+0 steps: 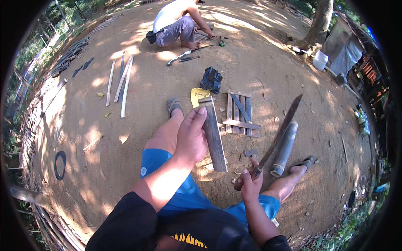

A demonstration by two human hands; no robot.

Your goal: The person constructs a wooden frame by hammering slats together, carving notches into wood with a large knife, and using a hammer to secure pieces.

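My left hand [193, 136] grips a short grey-brown wooden slat [214, 140] near its upper end, thumb across its face. The slat stands almost upright in front of me, tilted slightly. My right hand [251, 182] is closed round the handle of a machete [279, 131], its long dark blade pointing up and to the right. Just right of the blade, a thick grey bamboo-like log [285, 148] lies on the dirt between my legs. Beyond the slat lies a small slatted wooden frame [240, 115] with a diagonal piece across it.
Past my left foot are a yellow sheet [199, 96] and a black plastic bundle [211, 80]. Several long wooden strips [125, 85] lie at left, above a black ring [60, 165]. Another person [178, 25] squats at the far side beside tools. A tree trunk [320, 23] rises far right.
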